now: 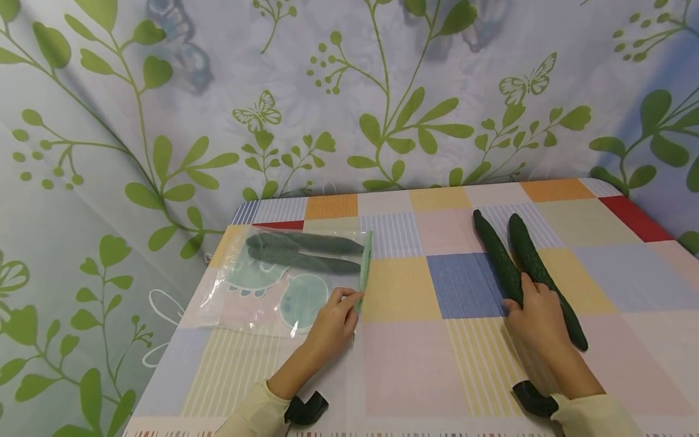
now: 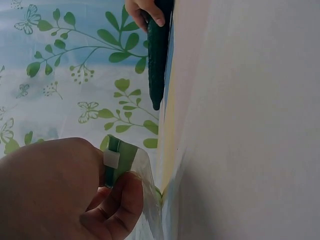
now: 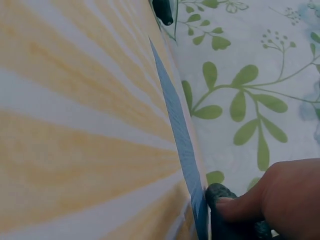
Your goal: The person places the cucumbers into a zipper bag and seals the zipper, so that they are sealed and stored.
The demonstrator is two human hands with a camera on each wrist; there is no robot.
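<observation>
A clear zip bag (image 1: 256,318) with dinosaur prints lies on the left of the table, two dark green cucumbers (image 1: 327,264) inside it. At the near end of its green top strip (image 1: 366,261), my left hand (image 1: 333,325) pinches the bag; the left wrist view shows a white slider (image 2: 111,159) on that strip, beside the fingers. Over on the right, two more cucumbers lie side by side. My right hand (image 1: 537,315) grips the left cucumber (image 1: 494,249) near its close end, with thumb and fingers around it. Its neighbour, the right cucumber (image 1: 526,246), passes by the fingers.
A patchwork-patterned cloth covers the table (image 1: 404,364). Behind it and along the left hangs a leaf-printed curtain (image 1: 327,109). Black curved pieces (image 1: 307,409) sit at both wrists, by the light sleeves (image 1: 256,413).
</observation>
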